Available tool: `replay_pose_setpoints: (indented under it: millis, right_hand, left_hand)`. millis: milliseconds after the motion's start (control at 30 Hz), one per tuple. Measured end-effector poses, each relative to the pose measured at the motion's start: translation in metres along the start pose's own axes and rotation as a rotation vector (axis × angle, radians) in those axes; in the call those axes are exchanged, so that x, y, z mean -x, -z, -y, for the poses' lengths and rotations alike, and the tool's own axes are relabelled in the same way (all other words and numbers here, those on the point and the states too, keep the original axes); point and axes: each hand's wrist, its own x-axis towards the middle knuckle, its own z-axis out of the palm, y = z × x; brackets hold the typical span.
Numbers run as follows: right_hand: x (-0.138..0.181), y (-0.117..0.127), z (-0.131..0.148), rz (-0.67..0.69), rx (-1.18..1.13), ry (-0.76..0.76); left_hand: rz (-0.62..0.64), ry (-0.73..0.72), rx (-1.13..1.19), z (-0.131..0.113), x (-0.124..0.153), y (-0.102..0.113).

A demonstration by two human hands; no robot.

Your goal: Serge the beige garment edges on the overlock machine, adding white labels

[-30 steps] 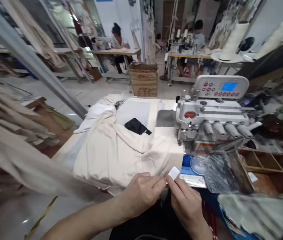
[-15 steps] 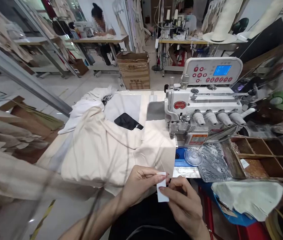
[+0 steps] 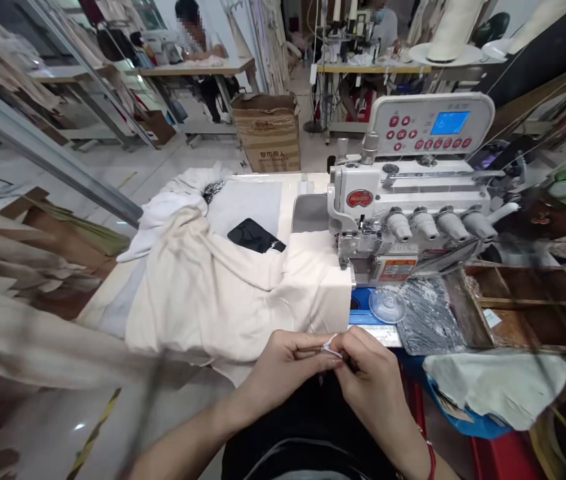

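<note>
My left hand and my right hand meet at the near edge of the sewing table, both pinched on a small white label that shows only as a sliver between the fingertips. Just beyond them lies a cream fabric piece, spread over the table and reaching the needle area of the white overlock sewing machine. A black cloth scrap rests on the table behind the fabric.
A wooden compartment tray stands right of the machine, with a pale cloth in front of it. More cream fabric hangs at the left. A cardboard box sits on the floor beyond. Two people work at far tables.
The white label, held out flat between my fingers before, is now folded small and nearly hidden between both hands' fingertips. The view has tilted down slightly.
</note>
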Motion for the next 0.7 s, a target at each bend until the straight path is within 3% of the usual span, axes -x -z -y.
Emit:
replay_pose_setpoints:
  millis: [133,267,400,500,700]
  right_hand:
    - [0.005,0.002,-0.006,0.036,-0.102,-0.145]
    - [0.008,0.013,-0.016,0.045,-0.375,-0.371]
    - [-0.001,0.02,-0.014,0.104,-0.395,-0.251]
    - [-0.007,0.019,-0.01,0.074,-0.387,-0.187]
    - [-0.009,0.015,-0.006,0.149,-0.435,-0.096]
  left_hand:
    - [-0.089,-0.039,-0.008,0.001,-0.005,0.002]
    - [-0.052,-0.018,-0.047,-0.002,-0.002,0.01]
    - [0.048,-0.037,-0.114,-0.01,0.004,0.014]
    - [0.072,-0.039,-0.134,-0.016,0.007,0.014]
    - [0.125,0.0,-0.04,-0.02,0.01,0.012]
